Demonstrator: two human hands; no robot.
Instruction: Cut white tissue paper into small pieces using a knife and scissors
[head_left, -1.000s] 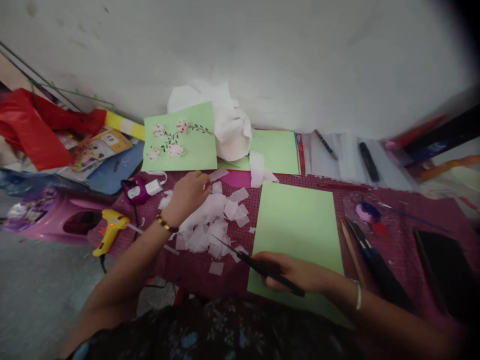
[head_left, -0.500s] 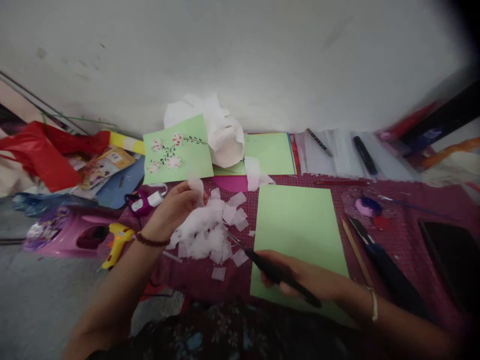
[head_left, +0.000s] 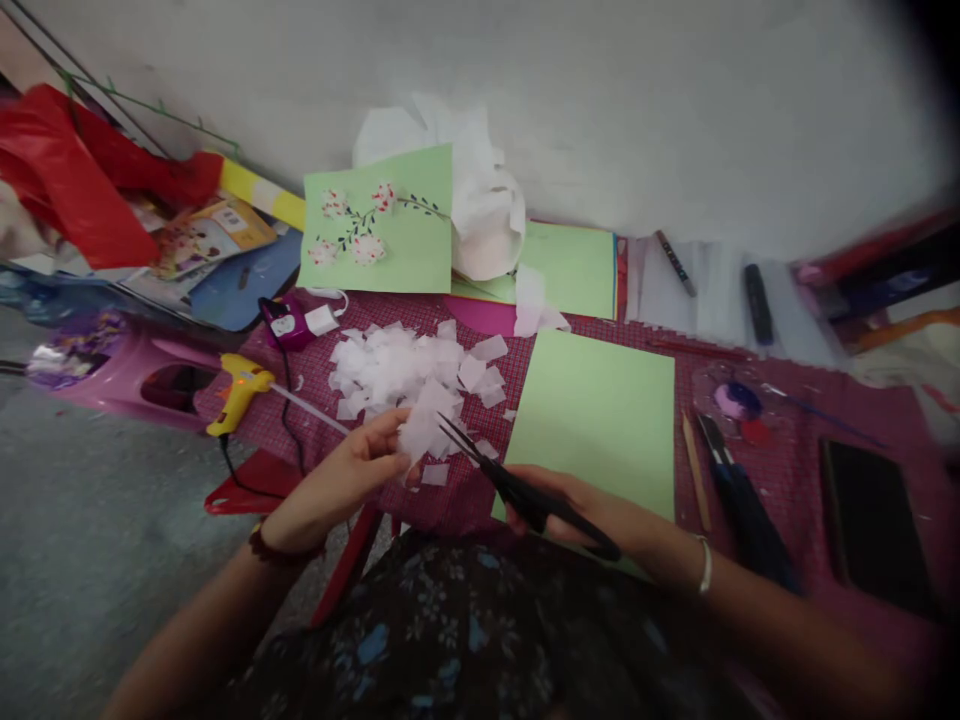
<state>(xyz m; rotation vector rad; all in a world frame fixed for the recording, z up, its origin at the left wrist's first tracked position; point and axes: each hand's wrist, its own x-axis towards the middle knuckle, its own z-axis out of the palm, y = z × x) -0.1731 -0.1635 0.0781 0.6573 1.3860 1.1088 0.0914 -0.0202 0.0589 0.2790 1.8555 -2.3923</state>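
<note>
My left hand (head_left: 367,460) is closed on a piece of white tissue paper (head_left: 427,425), pinched between thumb and fingers. My right hand (head_left: 555,500) grips a pair of black-handled scissors (head_left: 517,487), whose slightly parted blades point up and left beside the tissue piece. Behind my left hand lies a heap of cut white tissue squares (head_left: 397,360), with a few loose ones to its right. Under and beyond my right hand is a blank light green sheet (head_left: 600,410). The fingertips of my left hand are partly hidden behind the tissue.
A green card with painted flowers (head_left: 405,230) leans against crumpled white paper (head_left: 491,220). Left are a yellow glue gun (head_left: 244,390) with cord, a purple device (head_left: 289,325) and a pink stool (head_left: 135,365). Right lie a wooden stick (head_left: 696,470), a second cutting tool (head_left: 742,510) and a phone (head_left: 874,520).
My left hand has come down and toward me with the tissue piece, now close to the scissor blades. The scissors have shifted slightly left, and the whole view has tilted downward.
</note>
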